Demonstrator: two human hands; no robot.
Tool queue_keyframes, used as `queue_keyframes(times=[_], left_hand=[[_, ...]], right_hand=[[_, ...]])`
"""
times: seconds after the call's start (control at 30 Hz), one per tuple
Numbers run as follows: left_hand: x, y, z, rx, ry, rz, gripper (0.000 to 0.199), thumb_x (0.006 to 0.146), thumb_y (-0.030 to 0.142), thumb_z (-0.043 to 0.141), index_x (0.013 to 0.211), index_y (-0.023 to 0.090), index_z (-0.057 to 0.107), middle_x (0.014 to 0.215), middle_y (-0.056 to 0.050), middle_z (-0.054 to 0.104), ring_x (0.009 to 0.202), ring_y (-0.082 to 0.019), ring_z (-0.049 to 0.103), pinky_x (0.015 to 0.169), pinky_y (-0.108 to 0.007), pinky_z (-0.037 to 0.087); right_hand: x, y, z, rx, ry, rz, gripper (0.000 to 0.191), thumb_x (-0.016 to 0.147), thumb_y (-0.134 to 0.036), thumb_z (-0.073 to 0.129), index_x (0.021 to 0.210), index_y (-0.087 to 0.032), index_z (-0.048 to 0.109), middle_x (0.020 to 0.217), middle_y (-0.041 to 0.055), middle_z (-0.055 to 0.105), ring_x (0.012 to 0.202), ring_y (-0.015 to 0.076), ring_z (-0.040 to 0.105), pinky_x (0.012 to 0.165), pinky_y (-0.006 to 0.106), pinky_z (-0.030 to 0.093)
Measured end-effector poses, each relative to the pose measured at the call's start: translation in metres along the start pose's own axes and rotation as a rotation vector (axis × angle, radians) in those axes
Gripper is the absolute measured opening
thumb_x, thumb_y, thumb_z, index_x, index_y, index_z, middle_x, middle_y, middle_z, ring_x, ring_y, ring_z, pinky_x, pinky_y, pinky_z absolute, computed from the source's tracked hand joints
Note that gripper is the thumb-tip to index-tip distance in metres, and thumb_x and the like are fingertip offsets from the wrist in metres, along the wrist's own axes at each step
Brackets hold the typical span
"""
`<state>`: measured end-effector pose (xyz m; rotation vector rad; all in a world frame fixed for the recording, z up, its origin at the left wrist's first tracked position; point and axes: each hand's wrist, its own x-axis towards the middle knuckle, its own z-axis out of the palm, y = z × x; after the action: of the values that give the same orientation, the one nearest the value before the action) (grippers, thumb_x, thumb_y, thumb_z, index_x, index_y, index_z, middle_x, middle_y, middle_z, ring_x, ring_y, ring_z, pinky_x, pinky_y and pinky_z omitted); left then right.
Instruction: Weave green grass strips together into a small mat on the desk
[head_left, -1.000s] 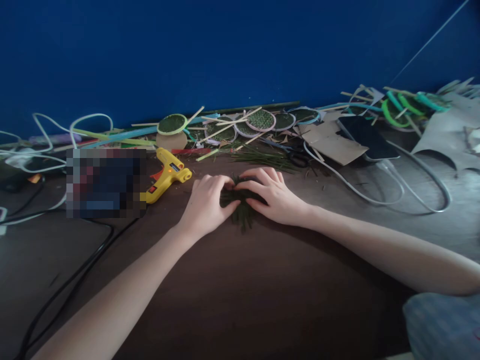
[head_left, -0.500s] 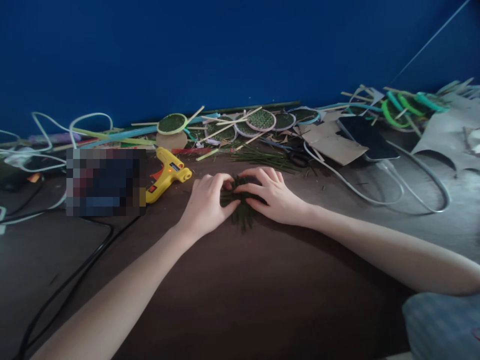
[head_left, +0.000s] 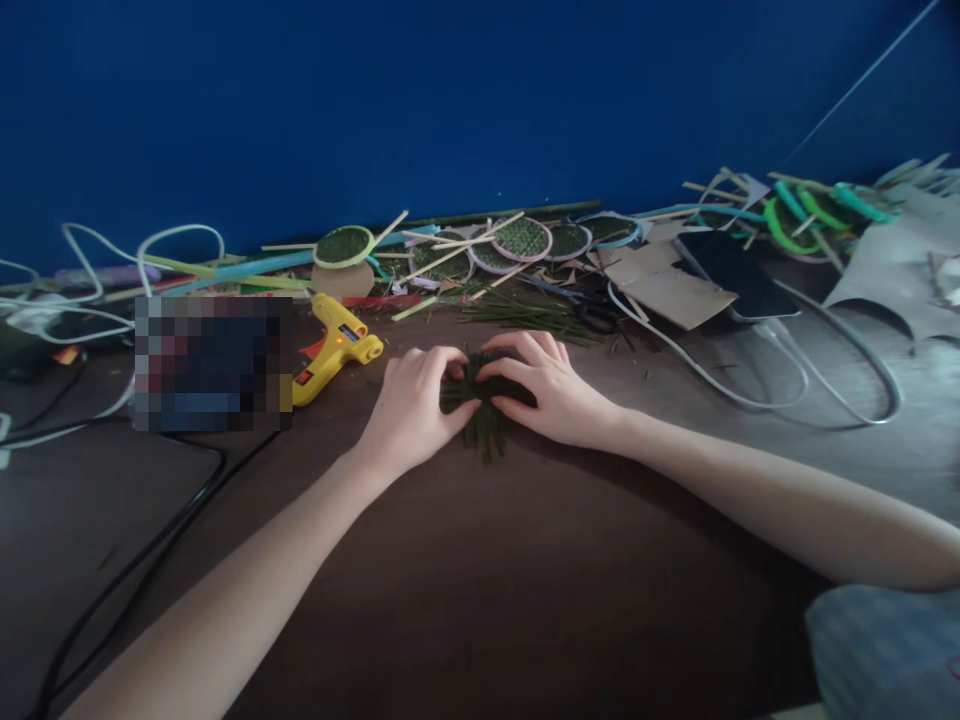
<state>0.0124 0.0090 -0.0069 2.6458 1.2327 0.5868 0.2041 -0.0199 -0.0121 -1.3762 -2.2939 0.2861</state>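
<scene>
Barely a shift here, but it counts: over the last second the right hand's [head_left: 555, 395] forefinger has eased back a touch from the left hand [head_left: 409, 405], while the left stays practically where it was. And the green strips [head_left: 487, 435]? Right between the two hands, low against the brown table [head_left: 480, 580], their loose ends fanning out toward the person. They haven't travelled at all, so this looks like fine fingertip adjusting rather than moving the piece.

Look at the hands now: both curved inward, thumbs and forefingers spread around the strips, tips meeting them from either side. Whether they're pinching or only pressing down, one cannot tell; the fingers hide the middle.

Off beyond the left hand, the yellow glue gun [head_left: 337, 350] lies on its side, touched by neither hand. Straight ahead, more loose green blades [head_left: 525, 318] lie just beyond the fingers, dark-handled scissors [head_left: 598, 318] beside them, and behind those a pink-rimmed woven disc [head_left: 523, 240] sits among the clutter, all holding its place.
</scene>
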Motion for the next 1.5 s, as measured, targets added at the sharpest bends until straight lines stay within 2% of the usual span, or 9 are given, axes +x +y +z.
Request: queue_keyframes(times=[0.27, 0.47, 0.87, 1.03, 1.23, 1.5], left_hand=[[0.0005, 0.0007, -0.0022, 0.004, 0.004, 0.006, 0.035, 0.073, 0.026, 0.064, 0.102, 0.016, 0.046, 0.089, -0.004, 0.060, 0.086, -0.022, 0.053, 0.076, -0.034, 0.038], [0.0010, 0.0009, -0.0039, 0.054, -0.043, 0.045, 0.023, 0.078, 0.029, 0.059, 0.099, 0.018, 0.054, 0.091, -0.004, 0.060, 0.087, -0.023, 0.051, 0.074, -0.035, 0.037], [0.0004, 0.0004, -0.0023, 0.083, -0.051, 0.066, 0.023, 0.081, 0.032, 0.055, 0.101, 0.019, 0.060, 0.095, -0.006, 0.059, 0.092, -0.024, 0.050, 0.078, -0.037, 0.036], [0.0008, 0.0003, -0.0023, 0.072, -0.056, 0.059, 0.024, 0.081, 0.032, 0.054, 0.102, 0.020, 0.059, 0.095, -0.006, 0.059, 0.093, -0.024, 0.050, 0.079, -0.038, 0.037], [0.0009, 0.0007, -0.0033, 0.076, -0.059, 0.054, 0.024, 0.081, 0.032, 0.054, 0.101, 0.019, 0.059, 0.096, -0.006, 0.059, 0.093, -0.025, 0.050, 0.079, -0.038, 0.037], [0.0019, 0.0012, -0.0026, 0.079, -0.048, 0.063, 0.025, 0.081, 0.032, 0.055, 0.101, 0.019, 0.059, 0.095, -0.006, 0.060, 0.092, -0.024, 0.050, 0.079, -0.038, 0.037]], right_hand=[[-0.0008, -0.0010, -0.0007, 0.030, 0.017, 0.010, 0.022, 0.079, -0.024, 0.051, 0.100, -0.024, 0.054, 0.123, 0.0069, 0.048, 0.112, 0.0256, 0.038, 0.091, 0.045, 0.034], [-0.0007, -0.0013, -0.0002, 0.085, 0.068, 0.062, 0.015, 0.076, -0.025, 0.055, 0.089, -0.021, 0.049, 0.117, 0.0089, 0.049, 0.110, 0.0255, 0.040, 0.093, 0.044, 0.034], [-0.0007, -0.0008, -0.0002, 0.059, 0.051, 0.035, 0.015, 0.077, -0.024, 0.054, 0.092, -0.021, 0.055, 0.119, 0.0076, 0.050, 0.112, 0.0248, 0.039, 0.094, 0.043, 0.033], [-0.0003, -0.0019, -0.0016, 0.062, 0.041, 0.040, 0.011, 0.077, -0.024, 0.053, 0.088, -0.022, 0.055, 0.120, 0.0065, 0.050, 0.112, 0.0247, 0.039, 0.094, 0.045, 0.033], [-0.0005, -0.0024, -0.0018, 0.074, 0.035, 0.041, 0.017, 0.077, -0.024, 0.052, 0.094, -0.023, 0.055, 0.123, 0.0080, 0.049, 0.114, 0.0274, 0.039, 0.092, 0.047, 0.033], [-0.0004, -0.0020, -0.0017, 0.070, 0.035, 0.034, 0.015, 0.077, -0.023, 0.052, 0.092, -0.022, 0.054, 0.123, 0.0070, 0.049, 0.114, 0.0260, 0.038, 0.094, 0.046, 0.032]])
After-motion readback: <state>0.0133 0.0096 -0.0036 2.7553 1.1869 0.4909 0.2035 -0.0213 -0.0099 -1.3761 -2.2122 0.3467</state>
